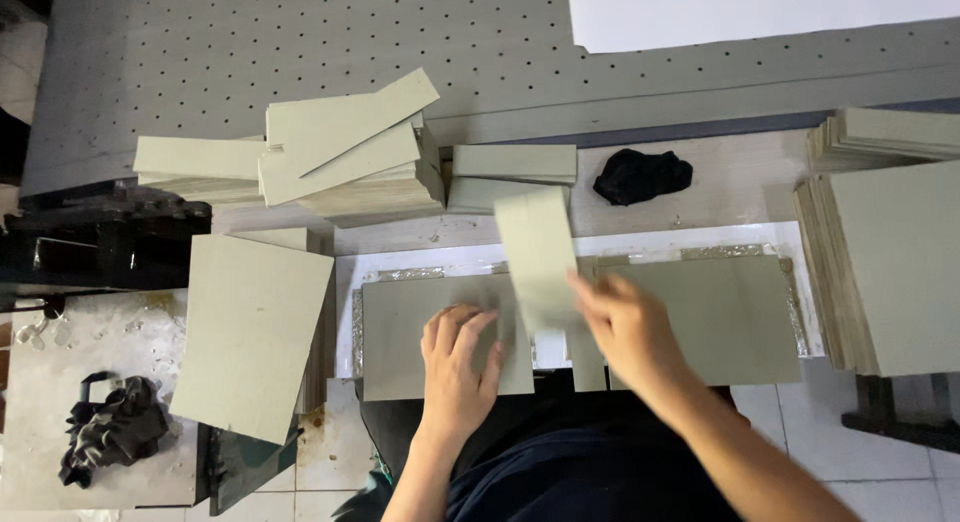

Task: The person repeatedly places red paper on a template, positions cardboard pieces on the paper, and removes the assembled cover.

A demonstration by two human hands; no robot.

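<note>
Perforated grey tabletop (300, 42) fills the far side of the view, and closer in there's a white work surface (345, 282) with silvery tape-like edging where the action is. So the left hand (458, 367) is pressed flat, fingers spread and relaxed, on a grey-green board (400, 332) lying on that white surface, not gripping anything, just pinning it down. The right hand (625, 327) has its fingers pinched on the near end of a narrow strip (537, 257) of the same grey-green card, which sits just right of the first board and angles away toward the far side, a bit blurred. Another large board (720, 317) lies flat to the right of the strip, so the strip lands in the gap between the two. As far as progress goes, I'd say it looks like one piece mid-assembly: two boards are laid down and the strip isn't fully seated. Loads of stock around: a messy stack of strips (350, 162) at the far left, a smaller stack (515, 167) next to it, a pile of big boards (250, 332) on the left, and tall stacks (885, 262) on the right. A black rag (640, 175) sits on the far ledge, another dark crumpled cloth (115, 427) near left.
</note>
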